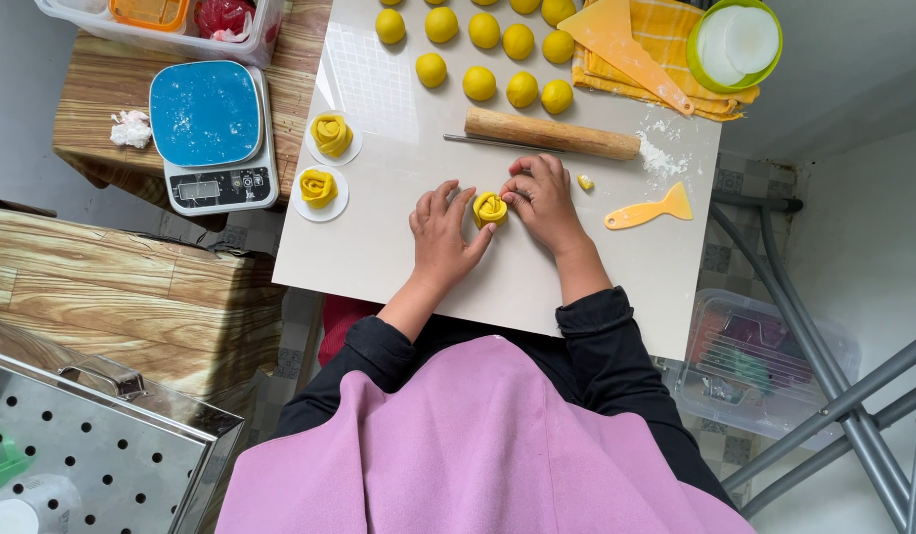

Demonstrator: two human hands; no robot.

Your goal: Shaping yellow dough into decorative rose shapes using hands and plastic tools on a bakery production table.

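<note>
At the centre of the white board (379, 247), a yellow dough rose (489, 209) sits between both hands. The left hand (440, 237) lies at the rose's eight o'clock, fingers loosely curled, with its fingertips touching the roll's side. The right hand (545, 201) closes in from three o'clock, its thumb and forefinger pinching the outer petal; how firmly they press is hard to tell from this height.

Two finished roses rest on small white rounds at nine o'clock of the hands, one (318, 187) just below the other (331, 134), near a blue kitchen scale (207, 119). At twelve o'clock lies a wooden rolling pin (551, 133) with a thin metal rod along its near side, and beyond it rows of yellow dough balls (478, 83). A small yellow scraper (649, 210) lies at three o'clock, with a scrap of dough (585, 182) between it and the right hand.

Shaping probably goes best with light, even pressure: steady the base from the left while the right eases each petal edge outward, without squashing the spiral or tearing the thin rims.
</note>
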